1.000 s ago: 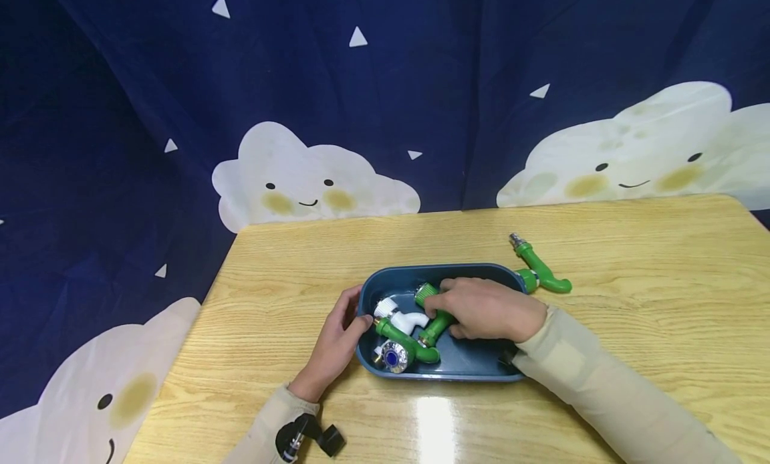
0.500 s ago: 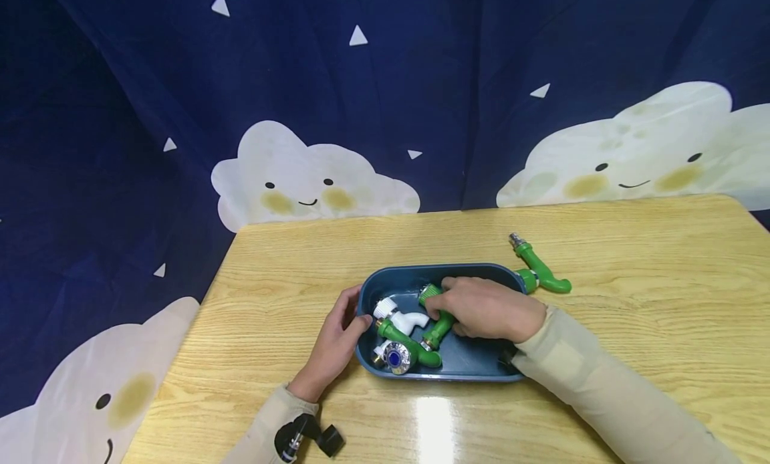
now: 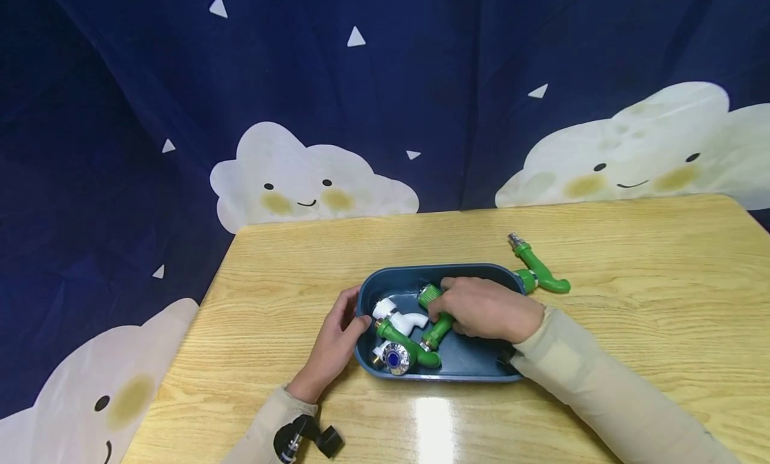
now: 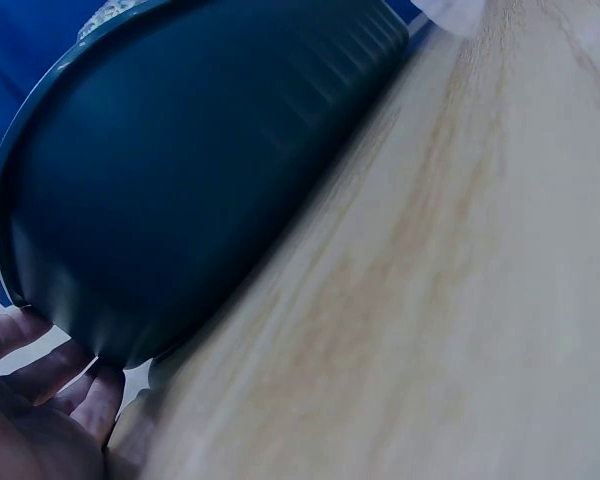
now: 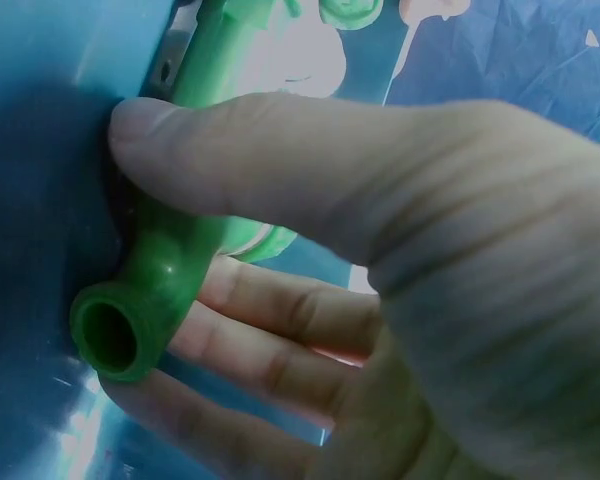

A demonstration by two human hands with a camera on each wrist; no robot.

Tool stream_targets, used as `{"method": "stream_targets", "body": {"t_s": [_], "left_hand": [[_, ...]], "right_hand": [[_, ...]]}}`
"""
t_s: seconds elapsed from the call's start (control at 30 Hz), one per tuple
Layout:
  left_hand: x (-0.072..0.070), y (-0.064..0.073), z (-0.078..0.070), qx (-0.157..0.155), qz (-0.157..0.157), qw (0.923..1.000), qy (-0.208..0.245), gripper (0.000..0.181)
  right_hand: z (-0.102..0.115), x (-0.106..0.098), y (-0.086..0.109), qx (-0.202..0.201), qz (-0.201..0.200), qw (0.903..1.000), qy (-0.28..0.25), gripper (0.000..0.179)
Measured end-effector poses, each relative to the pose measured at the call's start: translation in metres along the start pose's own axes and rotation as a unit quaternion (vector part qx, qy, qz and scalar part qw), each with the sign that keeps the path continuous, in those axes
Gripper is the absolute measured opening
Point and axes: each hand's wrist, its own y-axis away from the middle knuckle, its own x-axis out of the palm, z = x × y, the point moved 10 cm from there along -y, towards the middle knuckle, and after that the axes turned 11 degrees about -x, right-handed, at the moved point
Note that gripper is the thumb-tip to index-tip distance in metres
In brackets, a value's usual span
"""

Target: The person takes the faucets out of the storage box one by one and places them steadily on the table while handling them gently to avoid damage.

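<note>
In the head view a dark blue basin (image 3: pixel 481 365) stands on the table, holding several plastic taps. My left hand (image 3: pixel 332 347) grips its left end, thumb over the rim and fingers against the outer wall; the left wrist view shows those fingers (image 4: pixel 65 385) under the rim. Inside the basin, my right hand (image 3: pixel 490 309) holds a green tap (image 3: pixel 438 331). Seen from the right wrist, the thumb lies across the tap's body (image 5: pixel 170 245) and the other fingers are on its far side. Left of it lie a white tap (image 3: pixel 404 321) and another green tap (image 3: pixel 415 350) with a round chrome knob.
Beyond the basin's right end another green tap (image 3: pixel 544 277) lies on the wooden table (image 3: pixel 289 263), close to the rim. A dark blue curtain (image 3: pixel 385 103) printed with clouds hangs behind the table. A black strap device (image 3: pixel 303 437) sits on the left sleeve.
The green tap in my right hand has shifted slightly to the right in the basin. The chrome-knobbed green tap beside it has moved a little too. My left hand stays at the rim.
</note>
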Motion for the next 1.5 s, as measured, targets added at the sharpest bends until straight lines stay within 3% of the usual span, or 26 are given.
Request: {"method": "stream_targets", "body": {"t_s": [0.73,1.5], "left_hand": [[-0.0002,0.0007,0.0004,-0.011,-0.001,0.9999,-0.002,0.048],[-0.0002,0.0005,0.0008,-0.001,-0.001,1.0,-0.002,0.048]], "right_hand": [[0.0016,-0.0015,0.0011,-0.004,-0.002,0.9999,0.01,0.032],[0.0009,-0.0021,0.0018,0.001,0.003,0.9998,0.021,0.031]]}}
